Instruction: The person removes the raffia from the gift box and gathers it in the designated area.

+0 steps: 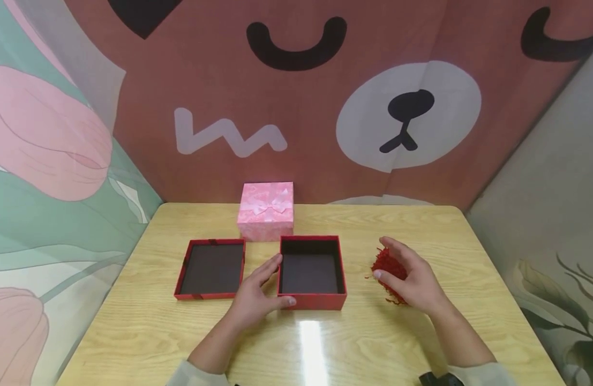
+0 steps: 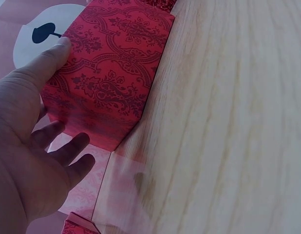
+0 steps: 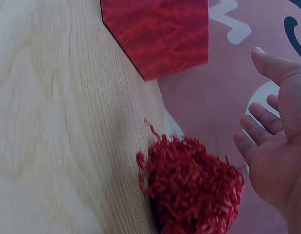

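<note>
An uncovered red patterned box point(image 1: 312, 302) with a dark inside sits mid-table. My left hand point(image 1: 255, 295) is at its left side, the thumb touching the box near the front corner. In the left wrist view, the other fingers of that hand point(image 2: 38, 161) look relaxed and spread beside the box point(image 2: 111, 68). To the right lies a heap of red crinkle paper shreds point(image 1: 387, 262). My right hand point(image 1: 417, 281) hovers over this heap with thumb and fingers apart. The right wrist view has the shreds point(image 3: 192, 190) below that hand point(image 3: 282, 141), apart from it.
A red-edged lid point(image 1: 214, 271), dark inside, lies inner side up left of the box. Behind stands a pink gift box point(image 1: 266, 228) with a bow. The wooden table point(image 1: 132, 332) meets a bear-print cloth point(image 1: 315, 166) at its back edge.
</note>
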A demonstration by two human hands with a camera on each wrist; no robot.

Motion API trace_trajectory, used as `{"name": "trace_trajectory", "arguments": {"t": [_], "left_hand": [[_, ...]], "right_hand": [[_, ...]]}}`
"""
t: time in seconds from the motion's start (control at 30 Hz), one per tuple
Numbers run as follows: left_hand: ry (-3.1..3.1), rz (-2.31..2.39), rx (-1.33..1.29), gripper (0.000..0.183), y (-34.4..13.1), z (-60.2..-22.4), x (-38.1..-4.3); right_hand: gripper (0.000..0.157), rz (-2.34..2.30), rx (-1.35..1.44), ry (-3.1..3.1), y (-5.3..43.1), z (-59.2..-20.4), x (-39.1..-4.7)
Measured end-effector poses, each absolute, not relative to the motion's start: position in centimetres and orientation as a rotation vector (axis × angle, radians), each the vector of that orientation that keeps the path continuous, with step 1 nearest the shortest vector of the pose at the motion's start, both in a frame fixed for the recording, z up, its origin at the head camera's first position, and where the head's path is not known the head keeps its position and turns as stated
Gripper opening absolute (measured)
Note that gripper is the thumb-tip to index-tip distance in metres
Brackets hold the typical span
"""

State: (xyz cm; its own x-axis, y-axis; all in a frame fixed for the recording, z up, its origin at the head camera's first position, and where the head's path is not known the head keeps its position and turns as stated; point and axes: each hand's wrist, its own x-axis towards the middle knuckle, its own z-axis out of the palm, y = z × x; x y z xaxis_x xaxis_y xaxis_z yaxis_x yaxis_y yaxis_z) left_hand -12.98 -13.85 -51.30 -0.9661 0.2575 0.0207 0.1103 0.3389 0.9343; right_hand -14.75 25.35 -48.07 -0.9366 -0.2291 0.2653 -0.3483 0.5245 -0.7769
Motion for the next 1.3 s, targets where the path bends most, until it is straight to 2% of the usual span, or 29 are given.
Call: {"name": "trace_trajectory", "arguments": {"t": [0.3, 0.6, 1.0, 1.3], "left_hand": [[2.453, 1.707, 0.346, 0.104, -13.9, -51.4, -12.8], [2.447, 1.733, 0.363, 0.103, -13.9, -51.6, -12.9], [2.464, 1.688, 0.345, 0.102, -13.8, -51.2, -12.9], [2.445, 1.695, 0.341, 0.104, -13.8, -51.1, -12.9]], "right_hand": [[0.083, 1.496, 0.651, -2.632, 22.7, -48.7, -14.3], [0.104, 1.631, 0.826, -2.607, 20.2, -49.1, -13.8], [0.121, 1.451, 0.729, -2.856, 18.4, -49.9, -13.6], [0.115, 1.395, 0.674, -2.9, 18.0, -49.8, -13.6]]}}
